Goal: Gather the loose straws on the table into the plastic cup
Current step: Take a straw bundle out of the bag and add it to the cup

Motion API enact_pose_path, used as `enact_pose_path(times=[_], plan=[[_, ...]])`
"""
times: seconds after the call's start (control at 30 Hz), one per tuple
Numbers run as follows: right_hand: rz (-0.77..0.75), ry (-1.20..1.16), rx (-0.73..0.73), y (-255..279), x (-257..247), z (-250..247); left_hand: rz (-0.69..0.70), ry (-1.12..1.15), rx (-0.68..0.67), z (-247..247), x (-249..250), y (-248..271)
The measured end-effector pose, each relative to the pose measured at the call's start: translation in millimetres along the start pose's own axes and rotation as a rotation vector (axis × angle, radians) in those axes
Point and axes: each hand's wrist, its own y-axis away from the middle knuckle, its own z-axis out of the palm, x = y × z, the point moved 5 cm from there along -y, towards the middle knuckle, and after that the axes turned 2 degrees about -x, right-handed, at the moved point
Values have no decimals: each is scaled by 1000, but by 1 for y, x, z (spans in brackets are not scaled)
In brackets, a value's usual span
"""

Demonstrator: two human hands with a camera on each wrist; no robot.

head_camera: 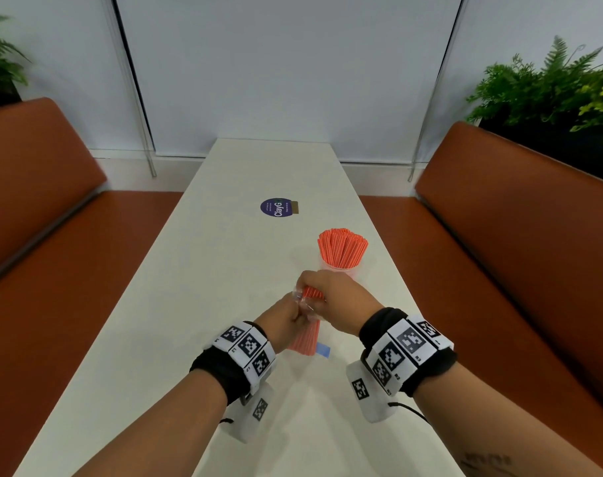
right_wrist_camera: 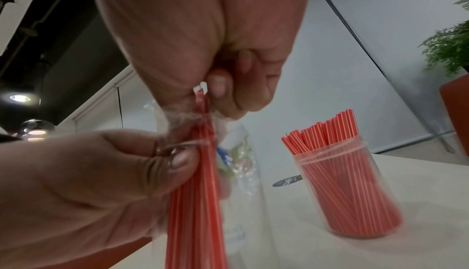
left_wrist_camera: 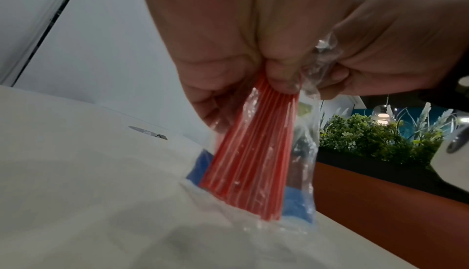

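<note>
A bundle of red straws (head_camera: 305, 339) (left_wrist_camera: 253, 163) (right_wrist_camera: 198, 203) stands upright on the white table (head_camera: 207, 287), still inside a crinkled clear plastic bag (left_wrist_camera: 304, 153) with a blue label (head_camera: 322, 349). My left hand (head_camera: 289, 316) (right_wrist_camera: 175, 159) pinches the bag against the straws near the top. My right hand (head_camera: 319, 294) (right_wrist_camera: 218, 91) grips the bundle's upper end from above, fingers curled around plastic and straw tips. Just beyond my hands stands the clear plastic cup (head_camera: 341, 270) (right_wrist_camera: 350, 193), packed with several upright red straws (head_camera: 343, 247).
A round purple sticker (head_camera: 276, 207) lies on the table farther back. Orange-brown benches (head_camera: 35, 218) (head_camera: 517, 235) flank the narrow table on both sides. Green plants (head_camera: 551, 87) sit behind the right bench, and a white wall closes the far end.
</note>
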Motion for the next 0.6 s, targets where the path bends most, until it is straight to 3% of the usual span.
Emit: enact_pose_path(times=[0.1, 0.3, 0.43, 0.6], plan=[[-2, -8, 29, -1, 2, 0, -24, -5, 3, -2, -6, -2], [11, -51, 44, -4, 2, -2, -177, 281, -11, 2, -16, -2], [90, -368, 80, -1, 12, -2, -130, 434, 8, 3, -17, 0], [79, -493, 92, 0, 16, 0, -13, 475, 6, 3, -5, 3]])
